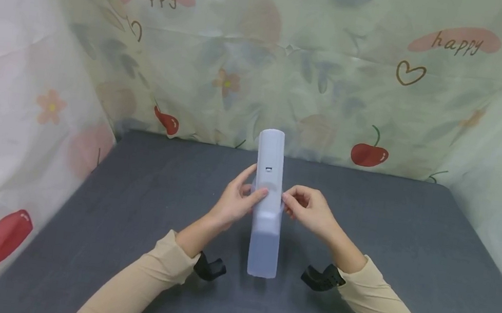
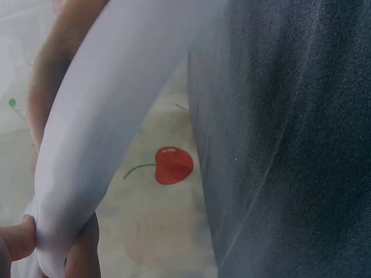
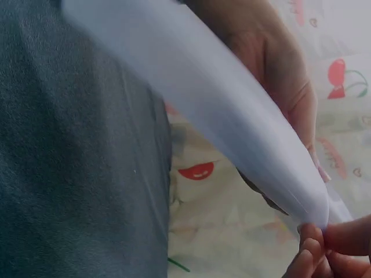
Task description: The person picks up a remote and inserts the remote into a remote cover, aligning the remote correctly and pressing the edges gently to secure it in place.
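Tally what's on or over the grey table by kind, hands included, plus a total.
White remote-shaped device: 1, held by both hands over the grey table.
Hands: 2, left hand with thumb on the device's face, right hand pinching its right edge.
Black wrist camera mounts: 2, one under each beige sleeve.
Total: 5

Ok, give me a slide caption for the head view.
Both hands, left hand and right hand, hold a long white device above grey table.
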Tool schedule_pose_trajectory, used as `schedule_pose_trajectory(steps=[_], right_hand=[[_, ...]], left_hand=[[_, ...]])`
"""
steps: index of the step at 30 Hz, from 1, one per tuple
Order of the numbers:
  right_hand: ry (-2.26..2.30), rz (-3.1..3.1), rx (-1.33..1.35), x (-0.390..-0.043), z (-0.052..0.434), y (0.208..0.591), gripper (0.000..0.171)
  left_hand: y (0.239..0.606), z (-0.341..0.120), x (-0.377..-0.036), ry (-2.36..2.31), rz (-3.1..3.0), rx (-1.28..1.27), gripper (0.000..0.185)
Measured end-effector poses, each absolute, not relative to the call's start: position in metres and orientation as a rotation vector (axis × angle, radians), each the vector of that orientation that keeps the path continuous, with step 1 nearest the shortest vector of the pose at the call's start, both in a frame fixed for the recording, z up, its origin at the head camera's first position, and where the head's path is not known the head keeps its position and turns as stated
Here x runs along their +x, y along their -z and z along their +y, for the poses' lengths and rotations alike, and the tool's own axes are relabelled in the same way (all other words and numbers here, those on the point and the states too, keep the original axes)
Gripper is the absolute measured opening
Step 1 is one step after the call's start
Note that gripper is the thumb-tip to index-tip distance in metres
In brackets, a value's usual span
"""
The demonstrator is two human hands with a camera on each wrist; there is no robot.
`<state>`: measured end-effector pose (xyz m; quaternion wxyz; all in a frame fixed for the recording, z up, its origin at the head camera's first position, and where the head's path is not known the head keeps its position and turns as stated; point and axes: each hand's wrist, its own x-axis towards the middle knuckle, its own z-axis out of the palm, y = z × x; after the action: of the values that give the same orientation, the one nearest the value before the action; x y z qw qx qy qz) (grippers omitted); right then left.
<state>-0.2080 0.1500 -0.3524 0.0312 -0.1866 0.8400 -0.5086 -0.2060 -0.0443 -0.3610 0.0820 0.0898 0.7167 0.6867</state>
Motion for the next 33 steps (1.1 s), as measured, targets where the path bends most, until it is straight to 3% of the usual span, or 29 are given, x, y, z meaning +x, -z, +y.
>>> schedule_pose_trajectory(steps=[17, 28, 33], right_hand=[[1.734, 2.735, -0.429, -0.203, 0.142, 0.342, 0.019], [1.768, 2.526, -0.505, -0.205, 0.144, 0.335, 0.021], [1.806, 2.471, -0.435, -0.205, 0.147, 0.329, 0.032]], left_hand=[[0.341, -0.044, -0.205, -1.869, 2.215, 0.449, 0.069], [0.335, -0.045, -0.208, -1.833, 2.303, 0.483, 0.067], [0.336, -0.041, -0.209, -1.796, 2.349, 0.502, 0.066]])
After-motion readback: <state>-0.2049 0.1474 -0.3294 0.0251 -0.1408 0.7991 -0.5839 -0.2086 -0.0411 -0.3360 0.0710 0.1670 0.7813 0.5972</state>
